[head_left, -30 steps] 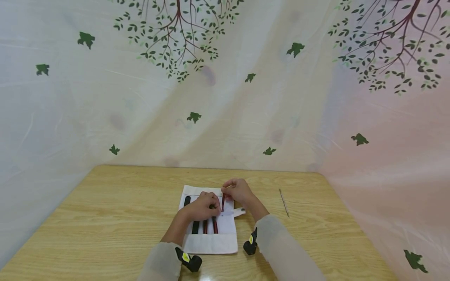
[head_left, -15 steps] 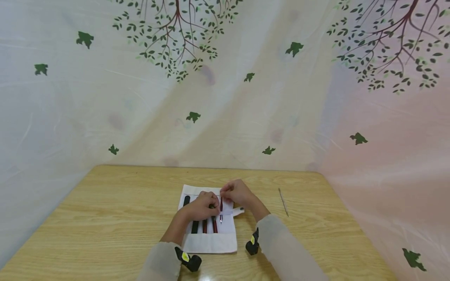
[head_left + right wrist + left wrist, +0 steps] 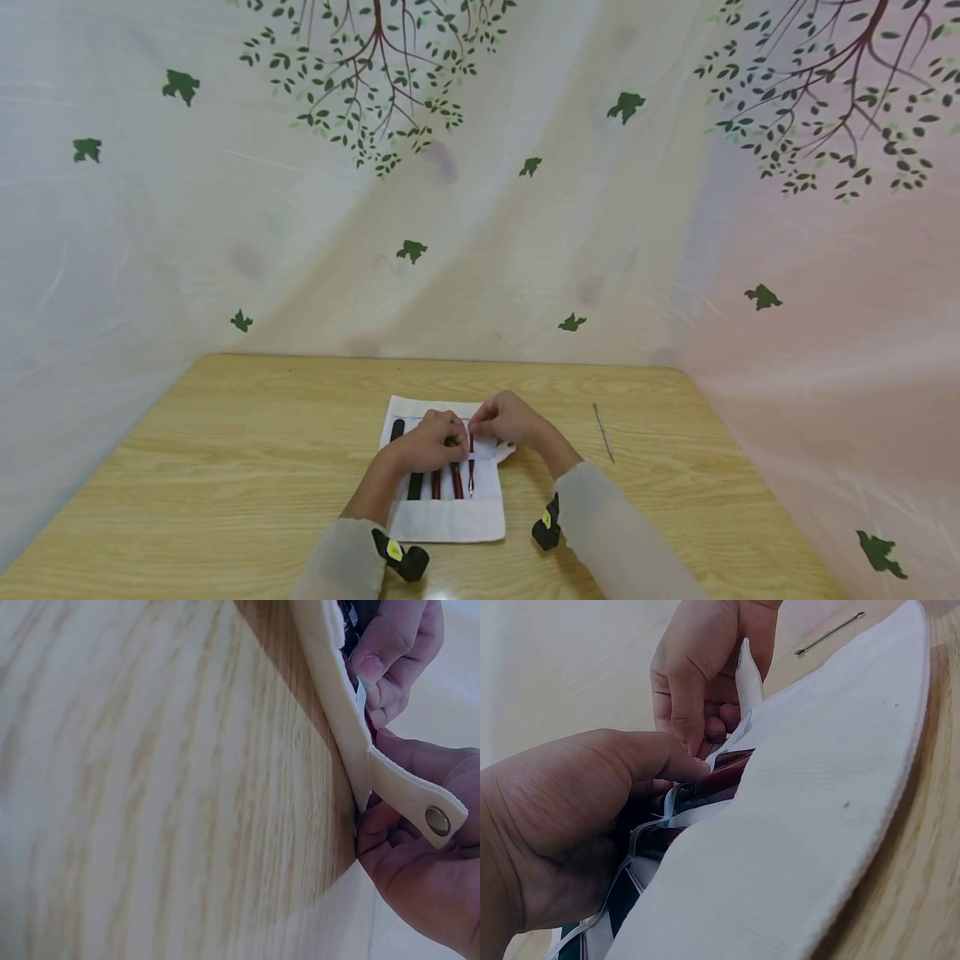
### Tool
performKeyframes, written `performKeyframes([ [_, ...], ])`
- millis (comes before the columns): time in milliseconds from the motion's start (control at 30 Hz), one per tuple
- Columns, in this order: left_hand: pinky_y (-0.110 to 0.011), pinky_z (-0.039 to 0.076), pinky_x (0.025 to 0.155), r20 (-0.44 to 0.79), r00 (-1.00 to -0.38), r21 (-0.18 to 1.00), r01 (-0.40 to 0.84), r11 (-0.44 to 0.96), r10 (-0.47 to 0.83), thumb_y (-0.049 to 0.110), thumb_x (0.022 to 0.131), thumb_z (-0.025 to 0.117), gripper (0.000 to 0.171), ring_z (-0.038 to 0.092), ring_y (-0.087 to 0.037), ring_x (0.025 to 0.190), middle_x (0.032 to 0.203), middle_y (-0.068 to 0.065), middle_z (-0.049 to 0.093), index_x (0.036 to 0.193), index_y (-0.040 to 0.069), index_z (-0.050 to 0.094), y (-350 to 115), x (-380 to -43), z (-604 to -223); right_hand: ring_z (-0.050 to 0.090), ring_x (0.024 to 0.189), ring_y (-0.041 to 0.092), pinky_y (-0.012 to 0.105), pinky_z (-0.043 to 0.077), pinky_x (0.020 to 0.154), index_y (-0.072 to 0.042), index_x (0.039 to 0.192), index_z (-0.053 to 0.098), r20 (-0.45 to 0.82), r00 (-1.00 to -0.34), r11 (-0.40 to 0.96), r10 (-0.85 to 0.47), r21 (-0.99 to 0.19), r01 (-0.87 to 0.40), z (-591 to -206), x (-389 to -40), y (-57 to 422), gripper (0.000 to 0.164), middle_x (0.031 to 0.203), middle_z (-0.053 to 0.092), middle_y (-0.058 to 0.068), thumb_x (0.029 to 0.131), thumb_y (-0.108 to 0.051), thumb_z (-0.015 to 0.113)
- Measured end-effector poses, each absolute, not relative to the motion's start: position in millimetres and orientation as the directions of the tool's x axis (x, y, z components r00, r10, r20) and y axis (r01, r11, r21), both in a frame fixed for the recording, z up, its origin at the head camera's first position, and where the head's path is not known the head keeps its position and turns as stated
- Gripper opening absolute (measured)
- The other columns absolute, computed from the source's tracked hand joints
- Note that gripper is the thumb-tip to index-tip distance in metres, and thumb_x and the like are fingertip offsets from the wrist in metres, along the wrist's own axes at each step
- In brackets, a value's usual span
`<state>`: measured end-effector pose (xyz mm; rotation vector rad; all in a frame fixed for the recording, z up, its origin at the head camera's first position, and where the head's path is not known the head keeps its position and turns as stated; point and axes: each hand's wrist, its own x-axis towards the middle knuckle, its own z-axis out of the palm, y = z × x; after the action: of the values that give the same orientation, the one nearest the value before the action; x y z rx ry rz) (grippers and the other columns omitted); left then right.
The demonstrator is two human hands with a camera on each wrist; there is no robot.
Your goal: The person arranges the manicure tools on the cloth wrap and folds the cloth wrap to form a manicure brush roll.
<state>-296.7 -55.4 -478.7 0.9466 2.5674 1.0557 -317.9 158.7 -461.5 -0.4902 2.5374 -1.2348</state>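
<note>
A white cloth tool roll (image 3: 450,522) lies spread on the table, with dark and red-handled tools (image 3: 457,482) under its elastic band (image 3: 667,804). My right hand (image 3: 512,419) pinches the upper end of a slim dark-red pen-like tool (image 3: 471,478) with a silvery tip. That tool runs beneath the band, its tip close to the roll's bottom pocket. Over the middle of the roll, my left hand (image 3: 429,443) has curled fingers and pinches the band beside the slim tool. It hides the middles of the other tools.
To the right on the wooden table (image 3: 225,467) lies a thin metal double-ended tool (image 3: 603,433). A strap (image 3: 409,795) with a metal snap sticks out from the roll's right edge, by my right hand. Behind the table hangs a leaf-printed curtain (image 3: 322,275).
The slim tool has slid down toward me through the band, its tip now near the pocket. My right hand moved slightly nearer with it; the left hand stayed in place.
</note>
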Motion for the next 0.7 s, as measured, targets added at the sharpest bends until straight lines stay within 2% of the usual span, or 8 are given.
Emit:
performKeyframes([
  [500, -0.052, 0.035, 0.102, 0.063, -0.770, 0.690, 0.493, 0.530, 0.634, 0.015, 0.097, 0.065, 0.014, 0.041, -0.027, 0.117, 0.110, 0.003, 0.056, 0.085, 0.017, 0.071, -55.6, -296.4, -478.9, 0.062, 0.078, 0.010, 0.025, 0.050, 0.071, -0.006, 0.093, 0.080, -0.124, -0.856, 0.582, -0.501, -0.780, -0.228, -458.9, -311.0, 159.4, 0.009, 0.088, 0.076, 0.001, 0.095, -0.004, 0.071],
  [700, -0.053, 0.034, 0.102, 0.079, -0.764, 0.682, 0.510, 0.524, 0.641, 0.013, 0.097, 0.065, 0.014, 0.041, -0.028, 0.116, 0.108, 0.003, 0.056, 0.084, 0.016, 0.070, -55.6, -297.5, -480.0, 0.062, 0.076, 0.008, 0.025, 0.050, 0.070, -0.005, 0.091, 0.080, -0.115, -0.840, 0.572, -0.529, -0.780, -0.253, -458.0, -309.3, 159.5, 0.008, 0.086, 0.076, 0.002, 0.094, -0.004, 0.072],
])
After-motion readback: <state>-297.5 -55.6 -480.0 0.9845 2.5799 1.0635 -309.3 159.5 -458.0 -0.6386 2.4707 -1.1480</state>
